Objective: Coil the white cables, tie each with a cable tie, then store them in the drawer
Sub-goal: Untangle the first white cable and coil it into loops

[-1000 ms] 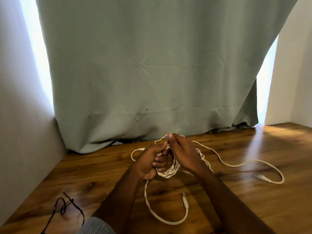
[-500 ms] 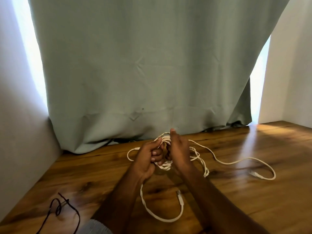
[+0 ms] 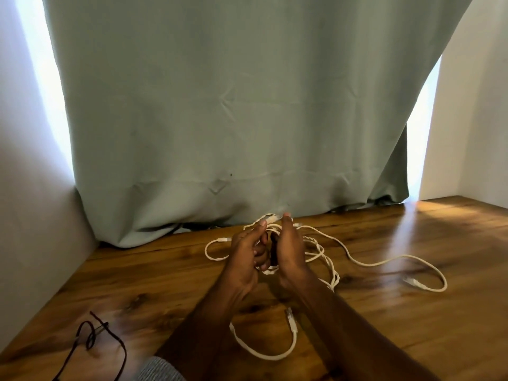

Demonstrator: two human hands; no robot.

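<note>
A tangle of white cables (image 3: pixel 319 251) lies on the wooden tabletop (image 3: pixel 412 312) in front of a curtain. My left hand (image 3: pixel 246 257) and my right hand (image 3: pixel 290 251) face each other above the table and both grip the bunched loops of the cables between them. One loose end with a plug (image 3: pixel 290 320) curls toward me under my forearms. Another plug end (image 3: pixel 413 282) trails out to the right. A third plug (image 3: pixel 224 239) sticks out left of my left hand. The bunch between my palms is mostly hidden.
Thin black ties (image 3: pixel 93 336) lie on the table at the near left. A grey-green curtain (image 3: pixel 233 119) hangs along the back edge of the table. White walls (image 3: pixel 30 215) close in on the left and right. No drawer is in view.
My hands have drawn closer together, palms facing, with the bunch gathered tighter between them. The camera view has shifted slightly; the trailing ends lie about as before.
</note>
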